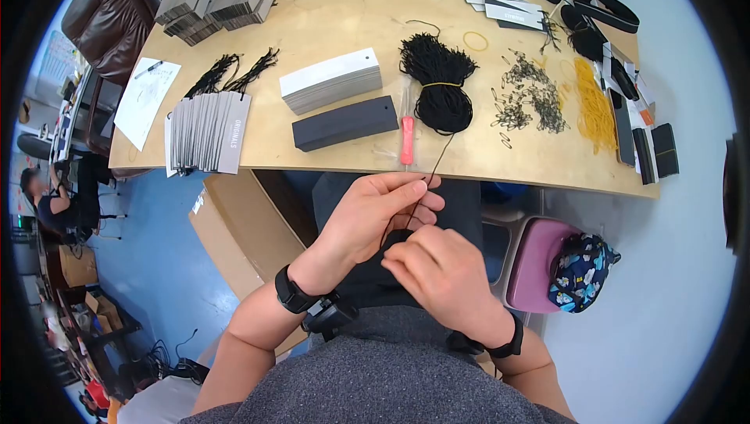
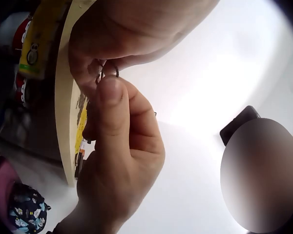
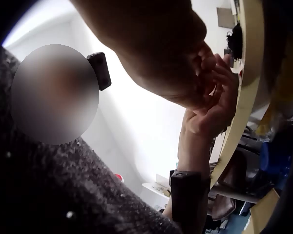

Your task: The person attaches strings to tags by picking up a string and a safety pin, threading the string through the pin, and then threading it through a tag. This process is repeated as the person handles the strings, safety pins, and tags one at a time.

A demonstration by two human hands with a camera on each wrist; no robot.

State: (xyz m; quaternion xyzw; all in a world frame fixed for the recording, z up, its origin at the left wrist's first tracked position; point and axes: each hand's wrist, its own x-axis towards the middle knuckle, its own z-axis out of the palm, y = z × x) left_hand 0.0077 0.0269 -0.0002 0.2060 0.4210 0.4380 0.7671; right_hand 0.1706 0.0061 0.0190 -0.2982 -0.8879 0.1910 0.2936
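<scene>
A thin black cord (image 1: 439,157) runs from the tied bundle of black cords (image 1: 444,100) over the table edge down to both hands. My left hand (image 1: 375,213) pinches it between thumb and forefinger, the other fingers loosely bent, and a loop of cord hangs below. Just below and to the right, my right hand (image 1: 441,271) has its fingers curled, thumb against forefinger. In the left wrist view, the right hand (image 2: 119,141) pinches a small dark loop of cord (image 2: 117,72) at its thumb tip, close to the left hand (image 2: 132,34).
On the table (image 1: 336,2) lie a red-handled tool (image 1: 407,141), white tags (image 1: 332,80), dark tags (image 1: 345,124), grey strung tags (image 1: 207,133), small metal pins (image 1: 531,96) and yellow bands (image 1: 595,103). A cardboard box (image 1: 242,228) stands below left, a pink stool (image 1: 535,264) right.
</scene>
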